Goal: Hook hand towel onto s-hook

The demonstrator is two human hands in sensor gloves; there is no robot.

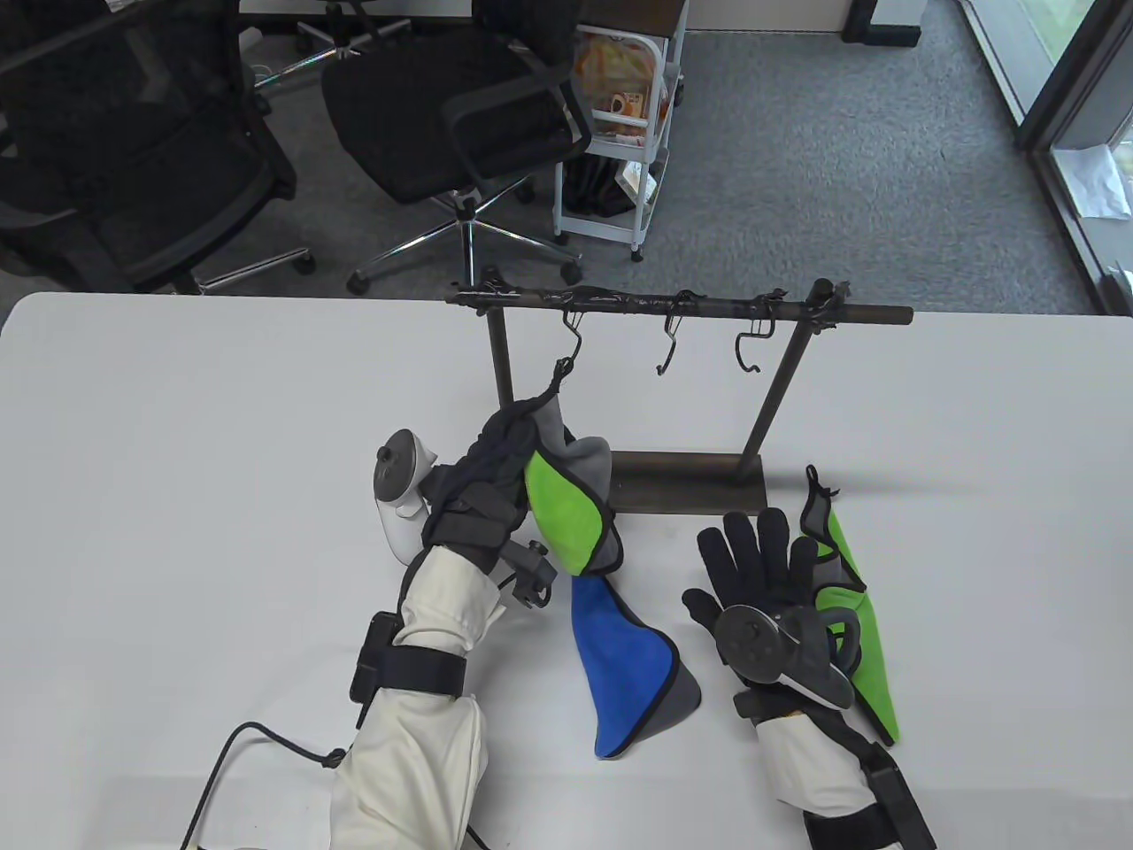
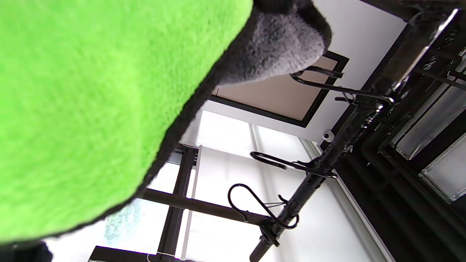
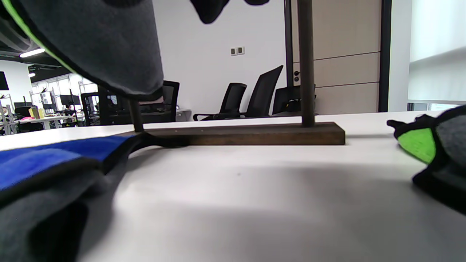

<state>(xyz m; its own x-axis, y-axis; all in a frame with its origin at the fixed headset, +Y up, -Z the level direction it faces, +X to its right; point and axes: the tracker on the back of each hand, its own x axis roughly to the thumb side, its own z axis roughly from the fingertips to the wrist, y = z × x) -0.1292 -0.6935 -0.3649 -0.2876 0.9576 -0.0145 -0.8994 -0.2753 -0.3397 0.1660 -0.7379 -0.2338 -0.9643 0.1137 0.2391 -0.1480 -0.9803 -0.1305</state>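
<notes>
A dark rack (image 1: 682, 303) carries three S-hooks. My left hand (image 1: 506, 443) grips a green and grey hand towel (image 1: 566, 513) below the left S-hook (image 1: 575, 341). The towel's black loop (image 1: 559, 372) reaches up to that hook's lower curl; I cannot tell if it is over it. In the left wrist view the towel (image 2: 91, 109) fills most of the frame, with the hooks (image 2: 255, 203) on the bar behind it. My right hand (image 1: 757, 553) lies open with its fingers spread over the table, beside a second green towel (image 1: 854, 620).
A blue and grey towel (image 1: 628, 664) lies on the table between my hands and also shows in the right wrist view (image 3: 47, 156). The rack's wooden base (image 1: 686, 482) stands just beyond my hands. Office chairs (image 1: 460, 115) and a white cart (image 1: 620, 133) stand behind the table.
</notes>
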